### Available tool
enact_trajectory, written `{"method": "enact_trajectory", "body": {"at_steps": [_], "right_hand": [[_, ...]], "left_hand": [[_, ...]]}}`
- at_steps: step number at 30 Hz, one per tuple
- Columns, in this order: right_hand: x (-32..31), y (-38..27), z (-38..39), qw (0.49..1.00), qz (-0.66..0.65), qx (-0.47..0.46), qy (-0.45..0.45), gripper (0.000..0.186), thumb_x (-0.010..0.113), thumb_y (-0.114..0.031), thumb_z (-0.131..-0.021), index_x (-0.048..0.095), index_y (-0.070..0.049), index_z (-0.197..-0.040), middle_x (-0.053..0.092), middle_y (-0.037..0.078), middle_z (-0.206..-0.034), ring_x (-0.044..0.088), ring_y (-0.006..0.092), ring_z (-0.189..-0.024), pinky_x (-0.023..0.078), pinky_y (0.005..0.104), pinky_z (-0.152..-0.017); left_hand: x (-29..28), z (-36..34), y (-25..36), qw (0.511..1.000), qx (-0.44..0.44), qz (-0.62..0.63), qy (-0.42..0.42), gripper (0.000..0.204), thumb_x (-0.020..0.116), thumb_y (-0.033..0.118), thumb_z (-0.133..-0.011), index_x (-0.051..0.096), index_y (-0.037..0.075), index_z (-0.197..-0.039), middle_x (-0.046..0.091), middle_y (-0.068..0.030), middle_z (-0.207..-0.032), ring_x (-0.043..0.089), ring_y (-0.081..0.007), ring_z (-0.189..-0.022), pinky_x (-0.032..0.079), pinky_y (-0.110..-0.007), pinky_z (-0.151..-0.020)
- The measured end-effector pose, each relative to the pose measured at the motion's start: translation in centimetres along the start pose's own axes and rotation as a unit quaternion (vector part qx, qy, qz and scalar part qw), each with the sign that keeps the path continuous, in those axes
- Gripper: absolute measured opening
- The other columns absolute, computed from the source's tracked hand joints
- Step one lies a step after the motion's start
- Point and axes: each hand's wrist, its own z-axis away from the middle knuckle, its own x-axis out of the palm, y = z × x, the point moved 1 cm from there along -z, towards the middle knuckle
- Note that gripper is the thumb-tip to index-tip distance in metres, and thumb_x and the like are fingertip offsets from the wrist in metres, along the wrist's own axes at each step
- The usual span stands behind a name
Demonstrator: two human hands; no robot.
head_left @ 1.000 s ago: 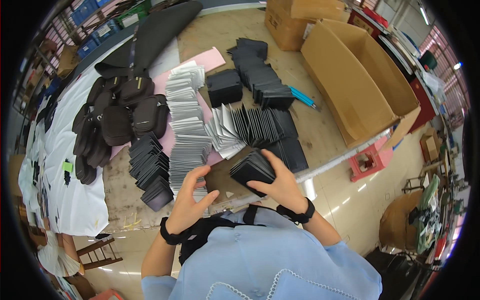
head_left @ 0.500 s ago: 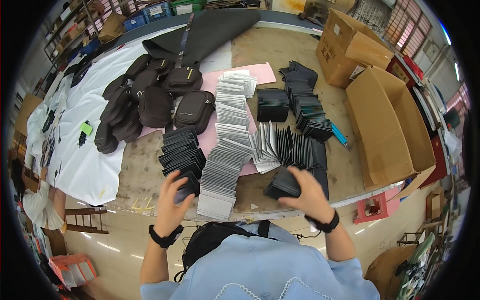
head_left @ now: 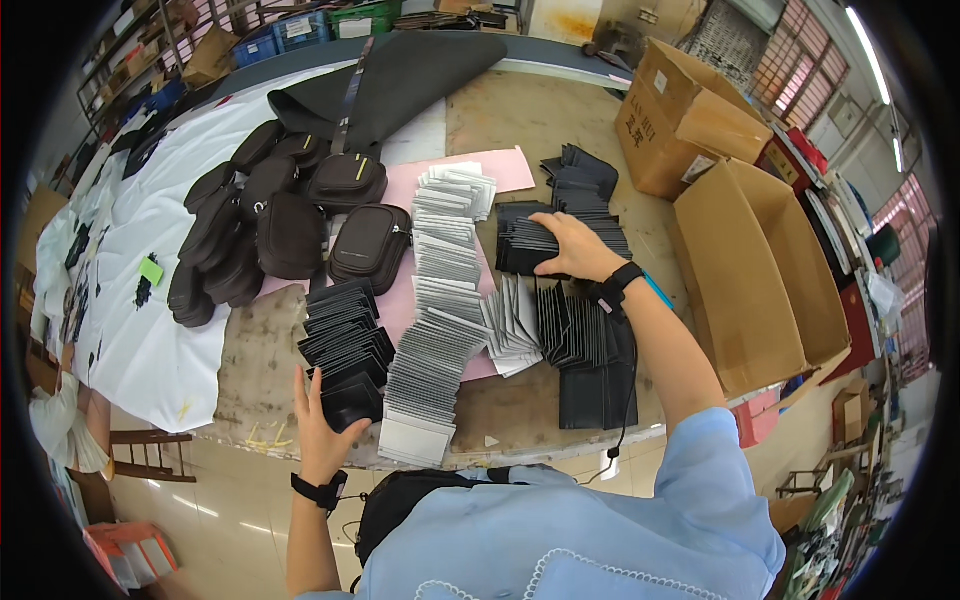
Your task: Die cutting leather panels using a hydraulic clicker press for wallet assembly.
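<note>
My left hand (head_left: 325, 430) rests at the near end of a fanned row of flat black rectangular pieces (head_left: 345, 340), fingers spread, thumb beside the front piece. Farther off on the right, my right hand (head_left: 583, 250) spans a stack of similar black pieces (head_left: 525, 240) between thumb and fingers. Between the hands runs a long overlapping row of grey-white pieces (head_left: 436, 355). A shorter fan of white pieces (head_left: 514, 325) adjoins a standing row of black pieces (head_left: 570, 325), with flat black pieces (head_left: 597, 398) lying in front of it.
Dark zipped pouches (head_left: 290, 240) are piled at the left on white cloth (head_left: 140, 330). Pink paper (head_left: 510, 172) lies under the white pieces. Two cardboard boxes, one closed (head_left: 660, 130) and one open (head_left: 725, 300), stand at the right. A blue pen (head_left: 658, 291) lies near my right wrist.
My right hand has moved away from me with its bundle of black pieces, from the near edge to the far black stack. My left hand stays by its row. The view has shifted slightly.
</note>
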Motion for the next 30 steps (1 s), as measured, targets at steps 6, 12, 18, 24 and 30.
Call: {"method": "enact_trajectory", "body": {"at_steps": [6, 12, 18, 24, 30], "right_hand": [[3.5, 1.6, -1.1, 0.998, 0.032, -0.057, -0.023, 0.084, 0.083, -0.030, -0.068, 0.046, -0.006, -0.139, 0.047, 0.023, -0.133, 0.044, 0.0411, -0.126, 0.038, 0.0459, -0.104], [5.3, 5.1, -2.2, 0.989, 0.019, -0.064, -0.133, 0.092, 0.073, -0.041, -0.079, 0.027, -0.008, -0.152, 0.027, 0.019, -0.156, 0.025, 0.0364, -0.145, 0.026, 0.0470, -0.114], [4.8, 7.1, -5.5, 0.977, -0.003, -0.011, -0.215, 0.099, 0.075, -0.042, -0.075, 0.023, -0.010, -0.154, 0.021, 0.016, -0.160, 0.016, 0.0332, -0.148, 0.018, 0.0480, -0.118], [4.1, 5.1, -4.5, 0.983, -0.010, 0.023, -0.183, 0.101, 0.071, -0.059, -0.076, 0.028, -0.010, -0.153, 0.023, 0.015, -0.159, 0.018, 0.0331, -0.148, 0.017, 0.0500, -0.117], [5.2, 5.2, -3.6, 0.994, 0.049, -0.083, -0.054, 0.073, 0.063, -0.055, -0.086, 0.048, -0.010, -0.142, 0.041, 0.019, -0.148, 0.038, 0.0375, -0.137, 0.030, 0.0464, -0.111]], "left_hand": [[1.2, -0.8, -0.2, 1.000, -0.014, -0.026, 0.000, 0.101, 0.087, 0.021, -0.066, 0.032, 0.011, -0.150, 0.012, -0.0243, -0.158, 0.029, -0.0444, -0.140, 0.036, -0.045, -0.109], [1.4, -2.2, -0.6, 0.999, -0.004, -0.031, -0.013, 0.096, 0.086, 0.023, -0.069, 0.036, 0.010, -0.149, 0.008, -0.0265, -0.158, 0.025, -0.0463, -0.141, 0.033, -0.045, -0.112], [1.0, -3.3, -1.2, 0.999, 0.029, -0.033, -0.022, 0.102, 0.088, 0.026, -0.066, 0.033, 0.011, -0.151, 0.007, -0.0270, -0.158, 0.020, -0.0460, -0.143, 0.028, -0.048, -0.114], [0.6, -1.5, -1.3, 1.000, 0.024, -0.015, 0.008, 0.115, 0.091, 0.031, -0.060, 0.026, 0.010, -0.153, 0.007, -0.0272, -0.159, 0.020, -0.0457, -0.144, 0.029, -0.048, -0.114], [0.9, -2.4, -1.1, 0.999, 0.032, -0.029, -0.007, 0.105, 0.088, 0.028, -0.065, 0.031, 0.007, -0.150, 0.011, -0.0284, -0.157, 0.022, -0.0468, -0.142, 0.029, -0.049, -0.113]]}}
